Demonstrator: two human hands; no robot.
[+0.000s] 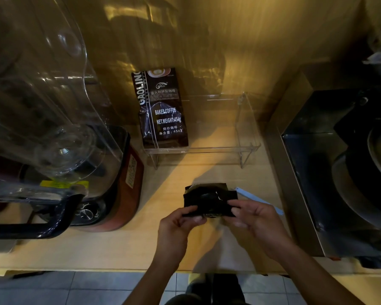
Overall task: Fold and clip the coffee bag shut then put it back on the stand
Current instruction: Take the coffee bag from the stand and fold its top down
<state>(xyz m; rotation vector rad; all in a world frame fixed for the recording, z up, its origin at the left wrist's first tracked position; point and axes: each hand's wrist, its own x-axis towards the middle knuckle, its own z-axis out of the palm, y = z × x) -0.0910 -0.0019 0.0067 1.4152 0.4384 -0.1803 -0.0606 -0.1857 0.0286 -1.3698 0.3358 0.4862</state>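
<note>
1. Here, in the head view, we see both hands over a pale wooden counter (pixel 174 177), working a black coffee bag (pixel 209 200) whose top is open and crumpled.
2. We note the left hand (pixel 178 225) pinching the bag's lower left edge between thumb and fingers, closed on it.
3. We note the right hand (pixel 254 219) gripping the bag's right side in the same way, thumb on top.
4. We find a pale blue clip (pixel 259 200) lying on the counter just beside the bag, to its right, partly hidden behind the right hand.
5. We see a clear acrylic stand (pixel 246 128) at the back wall; a second coffee bag (pixel 163 108), printed "BAKED COFFEE", stands upright at its left end.
6. We observe a blender (pixel 53 128) at the left and a dark metal appliance (pixel 339 172) at the right.
</note>
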